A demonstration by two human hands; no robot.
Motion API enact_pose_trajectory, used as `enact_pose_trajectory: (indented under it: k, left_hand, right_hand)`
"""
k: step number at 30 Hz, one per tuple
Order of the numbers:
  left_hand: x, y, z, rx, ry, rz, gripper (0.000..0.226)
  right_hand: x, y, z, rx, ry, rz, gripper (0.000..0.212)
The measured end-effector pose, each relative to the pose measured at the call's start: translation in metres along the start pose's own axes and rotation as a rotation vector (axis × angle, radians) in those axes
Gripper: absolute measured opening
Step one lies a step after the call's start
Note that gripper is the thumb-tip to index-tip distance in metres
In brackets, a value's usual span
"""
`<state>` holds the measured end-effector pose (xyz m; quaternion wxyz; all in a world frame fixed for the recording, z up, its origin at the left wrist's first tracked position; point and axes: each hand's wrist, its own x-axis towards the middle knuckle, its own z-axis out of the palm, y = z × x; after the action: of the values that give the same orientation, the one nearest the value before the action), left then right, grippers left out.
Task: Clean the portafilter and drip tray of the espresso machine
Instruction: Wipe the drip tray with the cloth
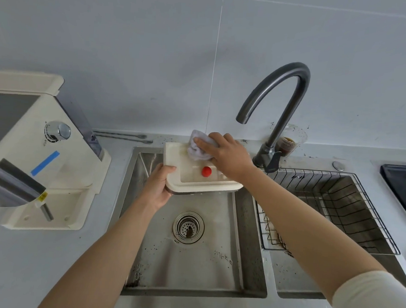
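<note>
A cream drip tray [180, 166] with a red float knob [206, 171] is held tilted over the left sink basin [191, 259]. My left hand [159, 187] grips the tray's near left corner. My right hand [227, 156] holds a crumpled pale cloth [196, 146] against the tray's far inner side. The cream espresso machine [44, 150] stands on the counter at the left, its tray slot bare. No portafilter is in view.
A dark gooseneck tap [280, 96] arches over the sink. A wire rack [331, 207] sits in the right basin. A plastic cup of dark liquid [289, 140] stands behind the tap. Coffee grounds speckle the basin, and a black hob [402, 188] lies at the far right.
</note>
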<state>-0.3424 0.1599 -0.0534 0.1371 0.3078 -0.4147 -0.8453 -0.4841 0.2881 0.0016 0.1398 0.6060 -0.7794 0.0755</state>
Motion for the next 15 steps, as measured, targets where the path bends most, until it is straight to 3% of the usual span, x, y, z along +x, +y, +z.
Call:
enact_pose_trajectory:
  k: [3,8,11,15]
  left_hand:
    - [0.002,0.004,-0.002,-0.066,0.004,0.035,0.071]
    - [0.006,0.008,-0.004,-0.07,0.018,0.041,0.064]
    - [0.009,0.009,-0.004,-0.091,0.049,0.055,0.062]
    - [0.012,0.009,-0.009,-0.079,0.079,0.052,0.051]
  right_hand:
    - [-0.007,0.012,-0.005,0.028,-0.035,0.135,0.06]
    - [-0.022,0.021,-0.011,0.067,-0.295,0.437,0.053]
    - [-0.034,0.01,-0.011,0.127,-0.275,0.488,0.048]
    - [-0.046,0.004,-0.014,0.126,-0.375,0.444,0.045]
